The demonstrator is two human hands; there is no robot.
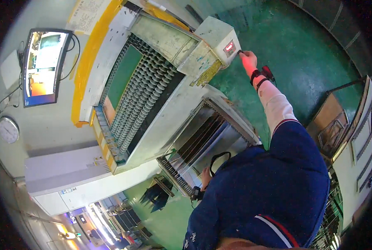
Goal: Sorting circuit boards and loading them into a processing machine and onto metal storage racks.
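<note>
My right arm reaches out to a pale control box (219,39) with a small red-lit display, mounted at the corner of a roller machine. The fingers of my right hand (249,61) are closed at a small dark knob (240,52) on the box's side. A black strap with a small device sits on that wrist. Lower down, my left hand (205,179) is beside a slotted rack (182,177) holding upright thin panels; its fingers are mostly hidden. On the machine's grey rollers (146,89) lies a flat green panel (127,73).
Yellow edging (88,71) runs along the machine. A lit monitor (44,68) and a round clock (8,129) hang on the wall at left. A dark rack (157,193) stands on the green floor. At right is a frame holding brown boards (330,114).
</note>
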